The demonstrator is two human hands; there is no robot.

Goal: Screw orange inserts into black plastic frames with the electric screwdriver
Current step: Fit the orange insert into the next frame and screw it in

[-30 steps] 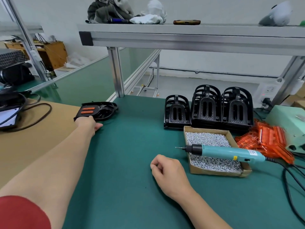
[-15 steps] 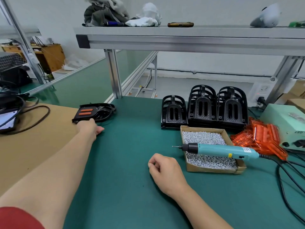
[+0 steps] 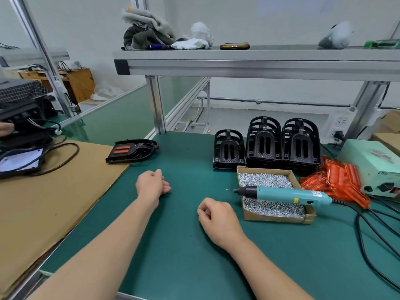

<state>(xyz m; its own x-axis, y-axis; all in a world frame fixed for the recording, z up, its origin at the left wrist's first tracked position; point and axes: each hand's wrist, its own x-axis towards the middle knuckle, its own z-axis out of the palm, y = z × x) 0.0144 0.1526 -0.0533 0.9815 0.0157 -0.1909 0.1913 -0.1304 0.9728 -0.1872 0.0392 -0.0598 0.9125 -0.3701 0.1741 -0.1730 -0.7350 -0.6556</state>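
Observation:
A black frame with two orange inserts [image 3: 132, 150] lies flat where the green mat meets the cardboard sheet. My left hand [image 3: 152, 184] hovers over the mat below it, fingers loosely curled, holding nothing. My right hand [image 3: 216, 217] rests on the mat with its fingers curled under; nothing shows in it. The teal electric screwdriver [image 3: 283, 194] lies across a cardboard box of screws [image 3: 279, 217], tip pointing left. Three stacks of black frames [image 3: 266, 146] stand behind the box. Loose orange inserts [image 3: 337, 180] are heaped to the right.
A pale green power unit [image 3: 376, 165] sits at far right with black cables [image 3: 372, 239] trailing over the mat. A brown cardboard sheet [image 3: 43, 204] covers the left bench, with black equipment and cables [image 3: 23, 152] on it. An aluminium shelf [image 3: 259, 63] spans overhead.
My left hand has let go of the finished frame at the left and drawn back toward the middle of the mat. The right hand has stayed put.

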